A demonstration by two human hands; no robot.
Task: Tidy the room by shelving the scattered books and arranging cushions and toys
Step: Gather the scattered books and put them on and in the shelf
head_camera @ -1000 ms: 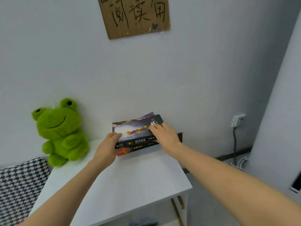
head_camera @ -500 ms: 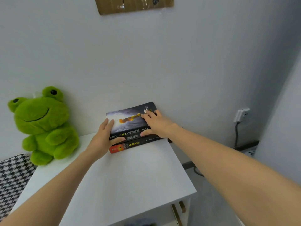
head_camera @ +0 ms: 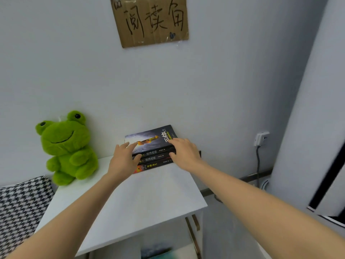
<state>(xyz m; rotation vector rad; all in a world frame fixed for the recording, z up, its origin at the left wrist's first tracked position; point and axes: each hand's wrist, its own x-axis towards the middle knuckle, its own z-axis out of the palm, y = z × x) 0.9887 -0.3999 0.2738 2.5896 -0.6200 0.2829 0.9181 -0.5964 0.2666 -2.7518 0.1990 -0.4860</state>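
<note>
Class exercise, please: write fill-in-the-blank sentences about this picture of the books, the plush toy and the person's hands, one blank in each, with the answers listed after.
1. The plush toy on the white cabinet is a green ____.
2. It sits to the ____ of the stack of books.
3. The left hand and the right hand both rest on the stack of ____.
4. The sign on the wall above is made of brown ____.

Missing words: frog; left; books; cardboard.

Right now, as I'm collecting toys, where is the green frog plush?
In the head view the frog plush sits at left, on the back-left corner of the white cabinet, against the wall, left of the stacked books.
</note>
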